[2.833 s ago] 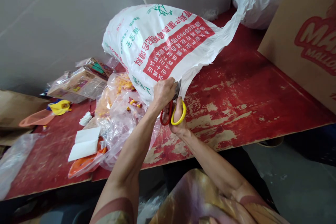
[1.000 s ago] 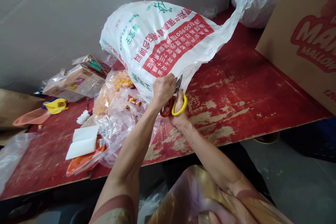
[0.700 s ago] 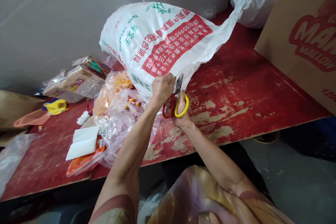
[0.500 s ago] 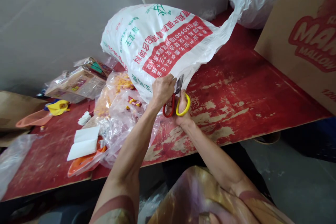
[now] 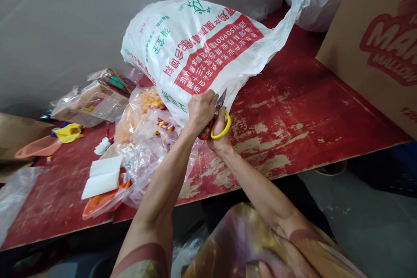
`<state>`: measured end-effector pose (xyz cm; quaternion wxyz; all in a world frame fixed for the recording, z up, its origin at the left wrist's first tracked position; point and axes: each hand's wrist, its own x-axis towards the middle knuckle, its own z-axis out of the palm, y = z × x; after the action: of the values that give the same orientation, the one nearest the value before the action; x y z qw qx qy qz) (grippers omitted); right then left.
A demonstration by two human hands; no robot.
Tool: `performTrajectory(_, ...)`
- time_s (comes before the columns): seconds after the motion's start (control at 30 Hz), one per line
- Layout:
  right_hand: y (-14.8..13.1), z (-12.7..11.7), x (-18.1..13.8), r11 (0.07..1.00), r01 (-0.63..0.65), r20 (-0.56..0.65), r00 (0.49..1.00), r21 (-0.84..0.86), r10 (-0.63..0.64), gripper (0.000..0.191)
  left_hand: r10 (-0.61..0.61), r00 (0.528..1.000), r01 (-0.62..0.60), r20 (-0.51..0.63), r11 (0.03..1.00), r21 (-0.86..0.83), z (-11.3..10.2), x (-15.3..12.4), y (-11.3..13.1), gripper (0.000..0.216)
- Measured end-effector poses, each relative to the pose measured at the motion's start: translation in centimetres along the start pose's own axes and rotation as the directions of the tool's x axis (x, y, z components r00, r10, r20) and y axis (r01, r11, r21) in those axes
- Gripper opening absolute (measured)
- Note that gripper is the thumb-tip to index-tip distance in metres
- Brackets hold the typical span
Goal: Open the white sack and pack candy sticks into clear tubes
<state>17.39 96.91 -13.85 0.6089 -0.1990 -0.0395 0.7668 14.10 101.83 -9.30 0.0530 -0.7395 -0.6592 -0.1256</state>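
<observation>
A bulging white woven sack [image 5: 202, 52] with red and green print lies on its side on the table. My left hand [image 5: 202, 110] is closed on the sack's near edge. Just right of it, my right hand [image 5: 221, 132] is closed around a pair of scissors [image 5: 220, 127] with one red and one yellow handle loop. The dark blades point up and away, against the sack's edge beside my left fingers. The red loop is partly hidden behind my left hand.
Clear plastic bags [image 5: 146, 139] with small yellow and red pieces sit left of the sack. An orange tray [image 5: 102, 202] has a white folded paper [image 5: 101, 177] on it. A large cardboard box [image 5: 374, 52] and another white sack [image 5: 317, 8] stand at the right.
The scissors and my right hand have moved slightly left, closer to my left hand. The two handle loops are nearer each other. The sack has shifted a little up and left in view.
</observation>
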Motion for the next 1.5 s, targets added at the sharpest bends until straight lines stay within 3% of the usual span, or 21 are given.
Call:
performTrajectory(0.3, -0.1, -0.4, -0.1, 0.999, 0.033, -0.028, 0.999, -0.013, -0.034, 0.063, 0.008, 0.999, -0.010, -0.034, 0.999, -0.047, -0.1, 0.1, -0.1, 0.027)
performTrajectory(0.67, -1.5, -0.9, 0.3, 0.990, -0.139, 0.001, 0.990, 0.008, 0.139, 0.065, 0.018, 1.000, -0.018, -0.015, 1.000, 0.015, -0.5, 0.2, 0.1, 0.028)
performTrajectory(1.2, 0.0, -0.6, 1.9, 0.981, 0.159, 0.033, 0.987, -0.111, -0.156, 0.067, 0.043, 0.998, -0.044, -0.034, 0.999, -0.022, -0.5, 0.0, -0.1, 0.030)
performTrajectory(1.5, -0.6, -0.8, 1.6, 0.999, 0.002, 0.033, 0.999, -0.052, 0.000, 0.066, 0.040, 0.998, -0.043, -0.050, 0.997, -0.059, -0.8, -0.1, 0.1, 0.030)
